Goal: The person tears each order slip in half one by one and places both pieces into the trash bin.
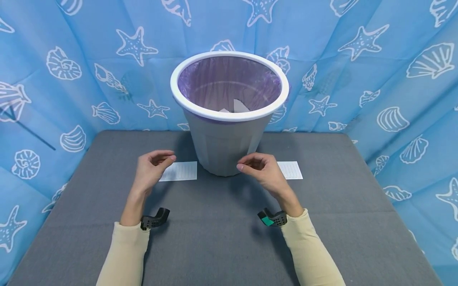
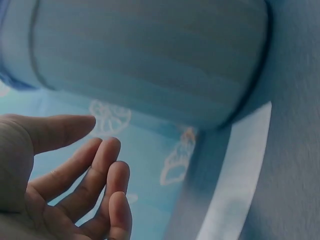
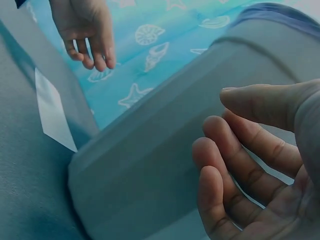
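A grey waste bin (image 1: 225, 145) with a white rim stands upright at the back of the table, lined with a purple plastic bag (image 1: 204, 77). White paper pieces (image 1: 240, 106) lie inside it. My left hand (image 1: 150, 170) hovers left of the bin, its fingers loosely bent and nothing between them. Under and beside it lies a white lined paper slip (image 1: 183, 171). In front of the bin's right side is my right hand (image 1: 265, 174), also holding nothing, its thumb apart from the fingers in the right wrist view. Another lined slip (image 1: 291, 171) is partly hidden behind this hand.
Grey cloth covers the table (image 1: 214, 238). Behind it hangs a blue curtain (image 1: 143, 79) with white shells and starfish, close to the bin. Each wrist carries a black strapped device, the left one (image 1: 155, 219) and the right one (image 1: 273, 218).
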{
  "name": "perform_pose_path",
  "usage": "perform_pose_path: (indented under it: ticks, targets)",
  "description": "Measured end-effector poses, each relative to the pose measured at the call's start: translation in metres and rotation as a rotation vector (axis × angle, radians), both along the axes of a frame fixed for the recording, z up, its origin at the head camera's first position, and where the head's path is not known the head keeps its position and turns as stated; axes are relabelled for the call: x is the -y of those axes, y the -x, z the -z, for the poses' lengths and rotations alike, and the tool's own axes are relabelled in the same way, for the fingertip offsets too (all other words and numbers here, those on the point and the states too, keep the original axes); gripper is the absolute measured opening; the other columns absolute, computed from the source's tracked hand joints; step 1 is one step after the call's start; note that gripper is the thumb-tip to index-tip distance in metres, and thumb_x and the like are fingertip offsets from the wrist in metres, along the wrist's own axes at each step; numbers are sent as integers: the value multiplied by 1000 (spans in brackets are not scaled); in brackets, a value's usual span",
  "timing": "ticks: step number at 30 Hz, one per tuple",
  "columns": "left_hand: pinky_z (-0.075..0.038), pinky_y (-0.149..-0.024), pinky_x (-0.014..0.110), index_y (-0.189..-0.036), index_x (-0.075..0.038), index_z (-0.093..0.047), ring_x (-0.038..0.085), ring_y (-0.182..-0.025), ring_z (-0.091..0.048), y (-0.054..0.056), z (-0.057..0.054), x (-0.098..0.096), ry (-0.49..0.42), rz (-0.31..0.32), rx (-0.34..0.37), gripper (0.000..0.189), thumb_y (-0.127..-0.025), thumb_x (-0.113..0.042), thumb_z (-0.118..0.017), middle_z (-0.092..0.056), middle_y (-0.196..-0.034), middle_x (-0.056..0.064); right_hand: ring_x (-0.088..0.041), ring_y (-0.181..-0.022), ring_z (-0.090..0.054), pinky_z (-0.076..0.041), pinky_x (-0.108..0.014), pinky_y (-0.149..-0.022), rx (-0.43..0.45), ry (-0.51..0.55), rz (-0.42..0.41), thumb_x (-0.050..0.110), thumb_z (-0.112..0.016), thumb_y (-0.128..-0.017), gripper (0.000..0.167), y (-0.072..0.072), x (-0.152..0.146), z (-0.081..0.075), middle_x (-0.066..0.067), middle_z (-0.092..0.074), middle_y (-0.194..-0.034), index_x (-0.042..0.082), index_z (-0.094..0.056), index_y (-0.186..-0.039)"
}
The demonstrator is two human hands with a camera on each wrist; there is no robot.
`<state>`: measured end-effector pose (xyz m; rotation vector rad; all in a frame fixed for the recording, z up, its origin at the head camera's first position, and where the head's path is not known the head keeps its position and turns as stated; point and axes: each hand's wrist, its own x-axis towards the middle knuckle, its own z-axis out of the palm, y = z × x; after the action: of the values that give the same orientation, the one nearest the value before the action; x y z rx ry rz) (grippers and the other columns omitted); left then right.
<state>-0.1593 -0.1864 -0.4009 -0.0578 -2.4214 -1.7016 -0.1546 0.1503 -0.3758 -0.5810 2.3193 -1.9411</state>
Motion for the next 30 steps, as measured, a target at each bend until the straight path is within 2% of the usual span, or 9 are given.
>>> perform_pose_path:
  ticks: [6, 8, 13, 17, 20, 24, 30]
  targets:
    - [-47, -79, 20, -121, 5, -68, 20, -97, -61, 4, 14, 15, 71, 14, -27, 35, -96, -18, -73, -69, -109, 22, -19, -81, -64, -54, -34, -73, 5, -29, -44, 5, -73, -93, 15, -2, 12, 9, -12, -71, -97, -3, -73, -105]
    - [-47, -85, 26, -124, 5, -67, 26, -102, -61, 5, 19, 20, 105, 16, -9, 39, -95, -21, -74, -69, -112, 22, -20, -83, -66, -54, -33, -74, 7, -46, -68, 7, -73, -93, 15, -3, 18, 12, -11, -72, -97, -2, -73, -106]
    - [-43, -100, 51, -132, 6, -61, 39, -118, -57, 9, 32, 34, 185, 24, 62, 48, -95, -22, -74, -64, -127, 25, -24, -91, -69, -56, -31, -79, 16, -46, -148, 6, -72, -94, 18, -5, 37, 25, -13, -73, -102, -3, -72, -109]
    - [-39, -104, 60, -138, 7, -56, 45, -129, -49, 13, 44, 41, 280, 53, 95, 55, -94, -20, -76, -54, -139, 29, -32, -98, -69, -57, -34, -83, 28, -6, -192, 2, -71, -94, 22, -7, 50, 39, -23, -71, -109, -7, -69, -114]
    - [-33, -107, 63, -142, 8, -51, 49, -136, -37, 16, 52, 44, 355, 74, 114, 63, -92, -20, -77, -44, -146, 32, -35, -103, -68, -56, -35, -86, 26, 8, -203, 2, -71, -94, 27, -8, 58, 50, -29, -68, -114, -8, -67, -119]
    - [-26, -108, 68, -146, 8, -46, 52, -139, -25, 19, 60, 47, 411, 80, 150, 70, -90, -20, -79, -35, -152, 32, -32, -106, -67, -55, -38, -89, 25, -16, -199, 5, -71, -94, 31, -10, 68, 60, -26, -67, -118, -6, -65, -123]
    - [-26, -107, 68, -145, 10, -46, 51, -138, -21, 19, 63, 46, 444, 88, 166, 73, -87, -14, -82, -32, -152, 30, -34, -115, -63, -52, -45, -95, -9, -70, -177, 8, -73, -93, 36, -12, 78, 72, -18, -68, -123, -4, -65, -126]
